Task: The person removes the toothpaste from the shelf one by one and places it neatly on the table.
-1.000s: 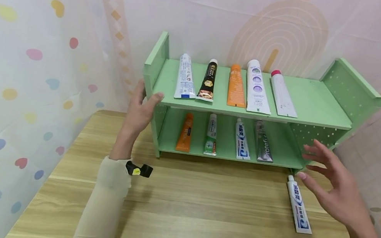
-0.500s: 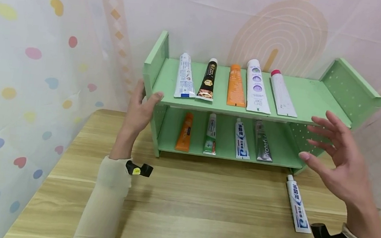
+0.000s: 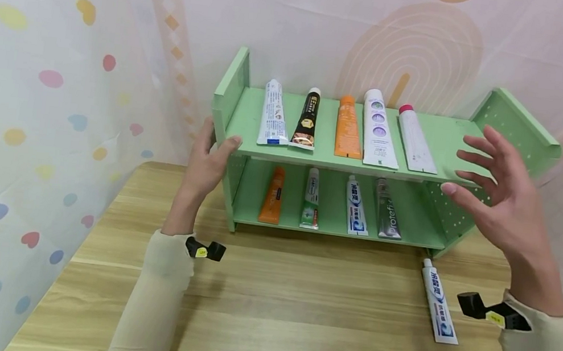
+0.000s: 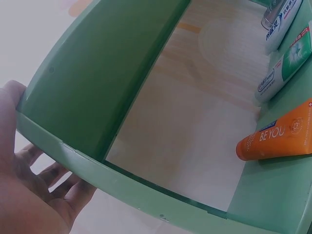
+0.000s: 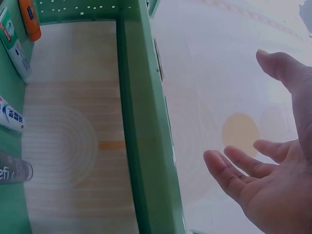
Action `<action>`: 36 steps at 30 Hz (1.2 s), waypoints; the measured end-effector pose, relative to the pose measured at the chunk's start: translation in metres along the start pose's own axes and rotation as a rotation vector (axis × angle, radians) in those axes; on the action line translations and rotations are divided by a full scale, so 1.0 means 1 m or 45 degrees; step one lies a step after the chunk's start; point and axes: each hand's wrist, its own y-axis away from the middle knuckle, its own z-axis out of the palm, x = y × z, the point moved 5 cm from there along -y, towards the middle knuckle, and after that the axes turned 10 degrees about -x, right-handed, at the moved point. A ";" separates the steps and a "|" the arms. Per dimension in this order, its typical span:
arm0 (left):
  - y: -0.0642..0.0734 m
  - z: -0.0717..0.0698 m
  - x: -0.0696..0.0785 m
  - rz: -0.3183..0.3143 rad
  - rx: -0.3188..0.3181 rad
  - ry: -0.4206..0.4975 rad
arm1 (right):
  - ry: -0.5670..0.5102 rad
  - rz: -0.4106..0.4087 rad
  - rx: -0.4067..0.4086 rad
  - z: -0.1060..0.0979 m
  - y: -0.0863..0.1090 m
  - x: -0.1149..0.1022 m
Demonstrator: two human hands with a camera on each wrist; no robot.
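Observation:
A green two-tier shelf (image 3: 491, 141) stands on the wooden table. My left hand (image 3: 206, 163) grips its left side panel at upper-board height, thumb over the front edge and fingers round the outside, as the left wrist view (image 4: 36, 195) shows. In front of the shelf's right end, my right hand (image 3: 508, 196) hangs in the air, fingers spread and holding nothing. Nearest to it on the upper board lies a white tube with a pink cap (image 3: 417, 139). Left of that are a white tube with purple circles (image 3: 380, 130), an orange tube (image 3: 349, 128), a black tube (image 3: 307, 120) and a white-and-blue tube (image 3: 274, 115).
On the lower board lie an orange tube (image 3: 272, 196), a green-and-white tube (image 3: 311, 199), a blue-and-white toothpaste tube (image 3: 357, 206) and a grey tube (image 3: 388, 209). Another blue-and-white toothpaste tube (image 3: 439, 303) lies on the table (image 3: 299, 303) at the right. A patterned curtain (image 3: 93, 53) hangs behind.
My right hand has risen from over the tube on the table to the height of the upper board, staying open. The left hand keeps its hold on the shelf.

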 end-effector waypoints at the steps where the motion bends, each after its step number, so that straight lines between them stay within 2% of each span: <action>1: 0.000 0.000 0.000 -0.001 0.000 -0.001 | 0.002 0.032 0.002 -0.001 -0.002 0.000; 7: 0.000 0.001 -0.001 -0.011 -0.010 0.001 | -0.082 0.101 -0.013 -0.005 -0.012 0.002; 11: 0.000 0.001 0.001 -0.020 -0.039 0.019 | -0.080 0.150 -0.016 -0.009 -0.016 0.005; 16: 0.000 0.000 0.005 -0.052 -0.109 0.030 | 0.070 0.249 -0.031 -0.012 -0.020 0.007; 21: 0.001 -0.002 0.010 -0.151 -0.213 -0.024 | 0.302 0.391 -0.103 -0.014 -0.022 0.010; 23: 0.000 -0.004 0.012 -0.191 -0.252 -0.054 | 0.344 0.438 -0.128 -0.014 -0.024 0.012; 27: -0.001 -0.008 0.015 -0.237 -0.303 -0.065 | 0.383 0.504 -0.169 -0.013 -0.032 0.014; 36: -0.002 -0.017 0.019 -0.271 -0.294 -0.081 | 0.410 0.661 -0.286 -0.012 -0.053 0.019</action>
